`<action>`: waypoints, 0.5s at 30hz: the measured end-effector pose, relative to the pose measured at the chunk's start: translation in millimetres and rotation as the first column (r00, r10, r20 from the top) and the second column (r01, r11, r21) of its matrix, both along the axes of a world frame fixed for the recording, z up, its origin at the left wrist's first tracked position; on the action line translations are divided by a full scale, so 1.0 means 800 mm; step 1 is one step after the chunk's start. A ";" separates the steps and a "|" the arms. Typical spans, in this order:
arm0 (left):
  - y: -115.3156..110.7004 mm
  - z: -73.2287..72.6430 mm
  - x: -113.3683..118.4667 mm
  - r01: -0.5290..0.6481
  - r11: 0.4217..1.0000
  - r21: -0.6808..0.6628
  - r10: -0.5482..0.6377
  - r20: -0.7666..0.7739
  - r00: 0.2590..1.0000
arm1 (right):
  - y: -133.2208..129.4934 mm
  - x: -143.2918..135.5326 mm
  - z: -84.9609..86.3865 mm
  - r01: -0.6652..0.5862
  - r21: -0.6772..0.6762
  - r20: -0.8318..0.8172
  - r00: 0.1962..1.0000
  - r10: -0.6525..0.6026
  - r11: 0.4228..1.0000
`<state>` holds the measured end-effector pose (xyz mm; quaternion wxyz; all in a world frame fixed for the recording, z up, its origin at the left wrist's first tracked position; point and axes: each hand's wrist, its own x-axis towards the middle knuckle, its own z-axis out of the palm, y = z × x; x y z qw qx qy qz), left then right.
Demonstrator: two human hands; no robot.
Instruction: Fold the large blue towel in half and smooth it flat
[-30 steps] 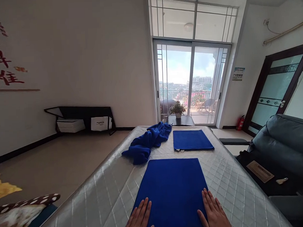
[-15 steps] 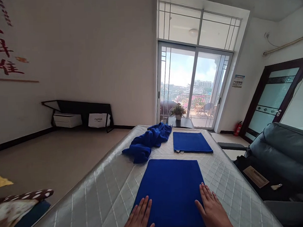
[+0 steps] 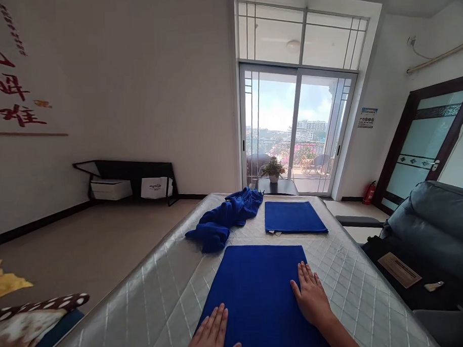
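A smooth blue folded cloth (image 3: 262, 299) lies flat in front of me on a quilted, silvery covered surface (image 3: 144, 298). My left hand (image 3: 212, 331) rests flat on its near left edge, fingers stretched out and close together. On its right side my right hand (image 3: 310, 294) lies flat too, thumb apart from the fingers. Neither hand grips anything. Farther back sits another blue folded cloth (image 3: 294, 217) with small white tags at its near edge. Left of that, a crumpled heap of blue cloth (image 3: 227, 216) stretches toward the far end.
Beyond the far end stands a potted plant (image 3: 273, 169) on a small dark table. A dark armchair (image 3: 442, 227) is at the right, with a brown card (image 3: 399, 270) on it. Patterned cloths (image 3: 31, 322) lie at lower left. A black rack (image 3: 136, 172) is along the wall.
My right hand has slid forward and a little left along the cloth's right side. The left hand stays near the left edge, having shifted only slightly.
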<state>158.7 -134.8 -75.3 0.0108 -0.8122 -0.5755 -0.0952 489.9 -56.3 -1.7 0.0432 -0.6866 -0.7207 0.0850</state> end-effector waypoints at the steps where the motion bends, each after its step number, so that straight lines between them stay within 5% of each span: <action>1: 0.005 0.013 0.018 0.000 0.999 -0.038 0.000 0.003 1.000 | 0.000 0.001 -0.001 0.001 0.004 -0.009 1.000 -0.001 1.000; 5: 0.038 0.060 0.119 0.200 0.979 -0.045 -0.197 0.058 0.979 | 0.002 0.002 -0.001 -0.001 0.013 -0.010 1.000 0.001 1.000; 9: 0.075 0.076 0.205 0.320 0.943 0.094 -0.331 0.138 0.934 | 0.001 0.005 -0.001 -0.056 0.006 0.019 0.998 0.056 0.998; 12: 0.092 0.067 0.221 0.297 0.951 0.088 -0.307 0.157 0.939 | 0.001 0.006 -0.002 -0.052 -0.011 0.015 0.999 0.052 0.999; 15: 0.101 0.055 0.197 0.205 0.979 -0.013 -0.202 0.135 0.970 | 0.002 0.005 -0.001 -0.023 -0.024 -0.008 1.000 0.022 0.999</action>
